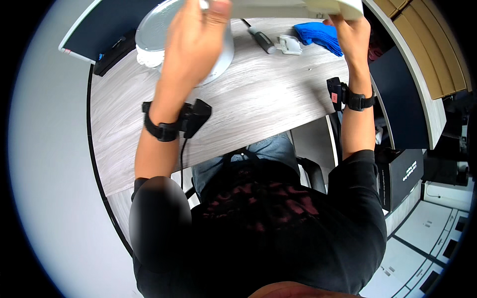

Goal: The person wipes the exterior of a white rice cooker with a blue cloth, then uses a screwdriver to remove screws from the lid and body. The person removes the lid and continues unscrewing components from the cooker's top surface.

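Note:
A long white, smooth-surfaced part (271,9) crosses the top of the head view, partly cut off by the edge. My left hand (196,47), slightly blurred, closes on its left end. At the other end, the fingers of my right hand (352,39) are wrapped round it from below. Under and beside my left hand stands a white round appliance (158,31) with a broad disc top and a round base; my hand hides part of it. Between my hands a screwdriver (263,40) with a grey handle lies on the table, next to a small white plastic piece (289,44).
A folded blue cloth (318,36) lies near my right hand. One tiny screw-like bit (310,69) rests on the wood-grain table (258,94). At the far left a black case (114,55) stands by a dark panel. A shelf edge (422,84) rises close to my right arm.

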Available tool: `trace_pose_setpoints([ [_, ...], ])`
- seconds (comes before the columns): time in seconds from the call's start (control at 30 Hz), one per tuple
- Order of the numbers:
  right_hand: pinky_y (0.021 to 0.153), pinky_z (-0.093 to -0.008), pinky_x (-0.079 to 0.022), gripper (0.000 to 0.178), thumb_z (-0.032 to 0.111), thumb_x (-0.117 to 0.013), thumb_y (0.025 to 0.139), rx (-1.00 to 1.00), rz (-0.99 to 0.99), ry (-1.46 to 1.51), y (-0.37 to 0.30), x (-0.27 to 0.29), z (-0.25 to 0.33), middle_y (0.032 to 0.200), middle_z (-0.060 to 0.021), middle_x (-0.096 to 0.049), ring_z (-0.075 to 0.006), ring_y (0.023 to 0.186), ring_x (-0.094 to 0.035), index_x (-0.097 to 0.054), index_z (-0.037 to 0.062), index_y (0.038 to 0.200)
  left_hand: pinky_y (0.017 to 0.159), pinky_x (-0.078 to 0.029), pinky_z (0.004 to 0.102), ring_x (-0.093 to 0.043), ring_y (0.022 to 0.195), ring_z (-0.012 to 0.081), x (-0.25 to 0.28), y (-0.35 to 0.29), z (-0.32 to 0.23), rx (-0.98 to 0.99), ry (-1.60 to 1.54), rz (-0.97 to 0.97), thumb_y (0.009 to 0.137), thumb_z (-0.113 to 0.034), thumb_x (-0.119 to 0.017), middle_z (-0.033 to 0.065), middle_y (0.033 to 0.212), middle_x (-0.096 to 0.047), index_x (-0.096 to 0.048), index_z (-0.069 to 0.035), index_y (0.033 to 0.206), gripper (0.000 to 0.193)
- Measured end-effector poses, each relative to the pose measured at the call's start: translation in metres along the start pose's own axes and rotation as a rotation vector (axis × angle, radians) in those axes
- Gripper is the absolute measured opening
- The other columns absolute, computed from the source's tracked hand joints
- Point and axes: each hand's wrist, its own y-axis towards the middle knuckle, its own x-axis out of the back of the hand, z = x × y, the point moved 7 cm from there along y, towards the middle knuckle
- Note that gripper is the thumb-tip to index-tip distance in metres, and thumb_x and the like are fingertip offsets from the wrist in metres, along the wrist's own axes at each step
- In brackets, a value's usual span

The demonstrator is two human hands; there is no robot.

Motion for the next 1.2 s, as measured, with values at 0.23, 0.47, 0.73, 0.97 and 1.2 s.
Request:
trace_pose_setpoints([
  [0.23, 0.058, -0.0244, -0.045, 0.025, 0.019, -0.07, 0.092, 0.048, 0.224, 0.029, 0.04, -0.098, 0.067, 0.072, -0.001, -0.066, -0.0063, 0.066, -0.056, -0.071, -0.0059, 0.093, 0.055, -0.042, 0.0226, -0.052, 0.051, 0.0087, 0.108, -0.001, 0.056, 0.364, -0.034, -0.088, 0.107, -0.053, -0.035, 0.0031, 0.063, -0.06, -0.061, -0.004, 0.093, 0.057],
  [0.47, 0.06, -0.0218, -0.045, 0.037, 0.018, -0.072, 0.09, -0.034, 0.503, 0.259, 0.024, -0.193, 0.134, 0.079, -0.0016, -0.066, -0.0068, 0.069, -0.059, -0.066, -0.0075, 0.117, 0.062, -0.056, 0.026, -0.067, 0.063, 0.0135, 0.206, -0.065, 0.098, 0.645, -0.144, -0.074, 0.102, -0.042, -0.055, 0.0126, 0.078, -0.068, -0.06, 0.001, 0.112, 0.045],
  [0.73, 0.08, -0.0342, -0.055, 0.065, 0.014, -0.074, 0.085, 0.024, 0.784, 0.455, -0.07, -0.311, 0.203, 0.112, -0.0207, -0.067, -0.0237, 0.096, -0.067, -0.044, -0.0101, 0.137, 0.042, -0.046, 0.0227, -0.049, 0.037, 0.0105, 0.318, -0.188, 0.108, 0.81, -0.195, -0.505, 0.105, -0.033, -0.047, 0.0073, 0.055, -0.06, -0.06, 0.005, 0.095, 0.041],
  [0.97, 0.088, -0.0345, -0.056, 0.061, 0.014, -0.076, 0.078, 0.1, 0.757, 0.342, -0.153, -0.434, 0.142, 0.123, -0.0224, -0.065, -0.0267, 0.11, -0.066, -0.053, -0.0072, 0.131, 0.045, -0.051, 0.0249, -0.055, 0.042, 0.0127, 0.338, -0.263, 0.152, 1.065, -0.038, -0.474, 0.105, -0.029, -0.044, 0.0084, 0.057, -0.063, -0.061, 0.001, 0.086, 0.039],
  [1.2, 0.095, -0.0338, -0.057, 0.063, 0.001, -0.07, 0.086, -0.571, 0.93, 0.483, -0.2, -0.46, 0.1, 0.126, -0.019, -0.055, -0.0266, 0.11, -0.064, -0.041, -0.0118, 0.141, 0.048, -0.055, 0.0267, -0.062, 0.048, 0.0156, 0.325, -0.294, 0.194, 1.259, -0.151, -0.434, 0.105, -0.024, -0.038, 0.0125, 0.063, -0.067, -0.061, 0.009, 0.095, 0.042],
])
